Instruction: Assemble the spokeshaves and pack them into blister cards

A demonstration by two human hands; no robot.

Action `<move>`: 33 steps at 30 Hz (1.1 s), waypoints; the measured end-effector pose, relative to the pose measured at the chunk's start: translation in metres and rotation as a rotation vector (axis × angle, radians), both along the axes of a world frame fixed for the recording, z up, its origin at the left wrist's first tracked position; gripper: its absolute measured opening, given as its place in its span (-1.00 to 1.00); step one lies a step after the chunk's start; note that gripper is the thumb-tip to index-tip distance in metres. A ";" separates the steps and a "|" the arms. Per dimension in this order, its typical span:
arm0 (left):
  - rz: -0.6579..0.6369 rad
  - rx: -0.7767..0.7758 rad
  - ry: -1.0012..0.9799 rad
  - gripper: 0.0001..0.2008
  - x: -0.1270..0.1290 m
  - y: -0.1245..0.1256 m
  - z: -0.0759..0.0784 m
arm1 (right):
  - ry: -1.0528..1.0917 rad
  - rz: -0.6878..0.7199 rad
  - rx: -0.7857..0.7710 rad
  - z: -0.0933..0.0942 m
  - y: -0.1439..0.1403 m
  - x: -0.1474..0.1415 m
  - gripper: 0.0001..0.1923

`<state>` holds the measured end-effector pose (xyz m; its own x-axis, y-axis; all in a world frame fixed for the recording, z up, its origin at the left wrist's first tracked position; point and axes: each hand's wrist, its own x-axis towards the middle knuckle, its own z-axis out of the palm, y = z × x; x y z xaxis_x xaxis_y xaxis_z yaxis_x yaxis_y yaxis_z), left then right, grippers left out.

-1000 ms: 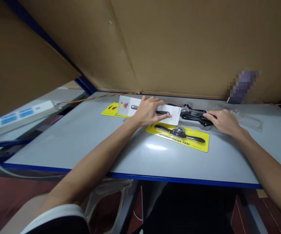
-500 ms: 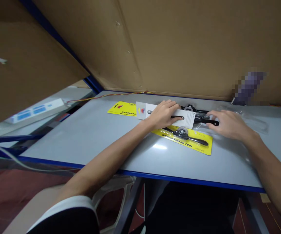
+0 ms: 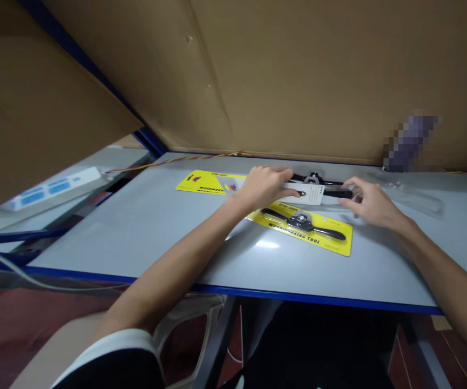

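Your left hand (image 3: 266, 186) pinches the white card (image 3: 316, 194), seemingly to steady it, while your right hand (image 3: 374, 204) half-curls around the black handle (image 3: 338, 193), contact unclear.

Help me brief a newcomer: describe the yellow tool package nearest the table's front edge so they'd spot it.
Find the grey table and its blue front edge. The item nearest that edge is a yellow card with a black two-handled tool across it. The left hand holds a white card, and the other yellow card, farther back, shows no tool on its visible part.
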<state>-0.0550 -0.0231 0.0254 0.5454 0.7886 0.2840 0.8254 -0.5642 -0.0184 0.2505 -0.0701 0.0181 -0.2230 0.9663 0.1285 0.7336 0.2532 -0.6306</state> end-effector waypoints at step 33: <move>0.335 0.048 -0.222 -0.34 -0.058 0.013 0.000 | 0.003 0.184 0.097 -0.001 -0.004 0.018 -0.49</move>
